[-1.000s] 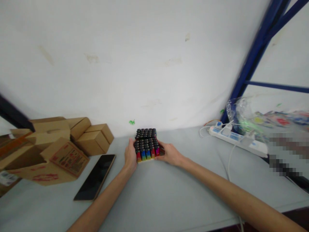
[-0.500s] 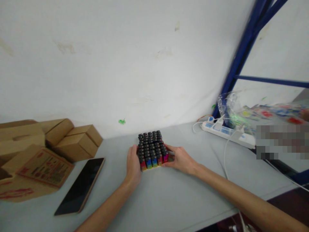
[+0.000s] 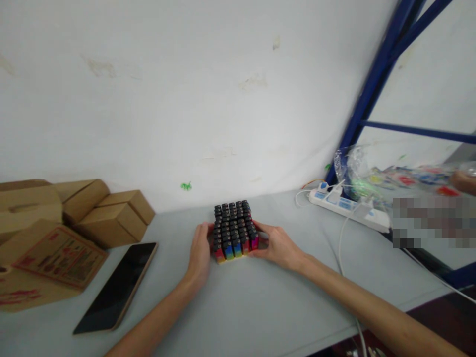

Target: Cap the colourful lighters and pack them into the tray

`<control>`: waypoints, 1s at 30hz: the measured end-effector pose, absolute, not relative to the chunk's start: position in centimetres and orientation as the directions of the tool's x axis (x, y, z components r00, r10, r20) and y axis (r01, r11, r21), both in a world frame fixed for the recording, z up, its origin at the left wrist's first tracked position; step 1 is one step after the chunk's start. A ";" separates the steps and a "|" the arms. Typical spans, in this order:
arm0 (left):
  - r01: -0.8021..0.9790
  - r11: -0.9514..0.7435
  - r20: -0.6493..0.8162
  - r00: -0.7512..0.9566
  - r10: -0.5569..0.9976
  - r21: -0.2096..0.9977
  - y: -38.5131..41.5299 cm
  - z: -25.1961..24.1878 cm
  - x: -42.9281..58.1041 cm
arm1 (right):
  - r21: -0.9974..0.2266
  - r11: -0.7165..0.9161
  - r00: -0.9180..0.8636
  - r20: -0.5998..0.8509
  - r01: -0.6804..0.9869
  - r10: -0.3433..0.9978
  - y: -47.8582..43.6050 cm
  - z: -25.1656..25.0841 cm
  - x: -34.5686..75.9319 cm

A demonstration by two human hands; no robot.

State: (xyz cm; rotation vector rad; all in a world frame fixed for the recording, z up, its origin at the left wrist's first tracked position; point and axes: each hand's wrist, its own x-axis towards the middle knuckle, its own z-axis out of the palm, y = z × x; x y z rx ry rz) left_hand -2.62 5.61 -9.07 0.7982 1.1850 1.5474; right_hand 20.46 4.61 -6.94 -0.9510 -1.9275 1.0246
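Several rows of lighters (image 3: 235,230) stand upright in a tight block on the grey table, their black tops up and their red, blue and magenta bodies facing me. My left hand (image 3: 201,250) is at the block's left side, fingers stretched forward and fingertips close against it; a narrow gap shows near the palm. On the right side, my right hand (image 3: 278,245) grips the block, thumb at the near corner and fingers farther back. The block hides some of the fingertips.
Brown cardboard boxes (image 3: 115,218) and a black phone (image 3: 119,287) lie on the left. A white power strip (image 3: 347,206) with plugs and cables is at the right, by a blue metal frame (image 3: 366,94). Another person's hand (image 3: 464,182) is near a clear plastic bag (image 3: 405,178) with colourful contents.
My left hand has shifted slightly left, loosening from the block's side. My right hand stays on the lighters. The view has moved a little.
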 end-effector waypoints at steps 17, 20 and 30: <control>-0.398 -0.085 -0.037 -0.289 0.957 0.913 4.4 -8.0 0.2 | -0.853 0.399 -0.430 0.238 0.336 0.871 4.6 -7.3 20.5; -0.399 -0.061 -0.052 -0.268 0.962 0.915 4.6 -8.0 0.1 | -0.837 0.397 -0.419 0.229 0.376 0.879 4.7 -7.0 20.4; -0.393 -0.030 -0.066 -0.228 0.971 0.919 4.7 -8.6 -0.5 | -0.822 0.398 -0.405 0.228 0.407 0.886 4.7 -7.3 20.3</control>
